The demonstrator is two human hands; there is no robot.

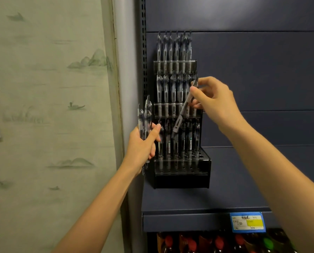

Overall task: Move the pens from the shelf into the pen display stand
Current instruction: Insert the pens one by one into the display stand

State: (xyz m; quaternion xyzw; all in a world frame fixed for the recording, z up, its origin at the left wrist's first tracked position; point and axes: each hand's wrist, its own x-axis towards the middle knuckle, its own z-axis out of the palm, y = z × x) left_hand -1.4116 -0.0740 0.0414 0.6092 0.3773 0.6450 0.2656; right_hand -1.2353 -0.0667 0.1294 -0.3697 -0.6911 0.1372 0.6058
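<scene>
A black tiered pen display stand [205, 161] sits on the dark blue shelf [198, 209] against the back panel. Clear-barrelled pens stand in all three of its rows. My left hand [141, 148] grips a bundle of clear pens [144, 117] upright, just left of the stand's lowest row. My right hand [212, 99] pinches a single grey pen [184, 106] near its top. That pen slants down to the left, its tip over the lowest row of pens.
A slotted metal upright [143, 52] runs up the shelf's left edge, beside a wall with pale green landscape wallpaper [52, 88]. A blue and yellow price tag [247, 222] hangs on the shelf front. Bottles with red and green caps [220, 242] stand below.
</scene>
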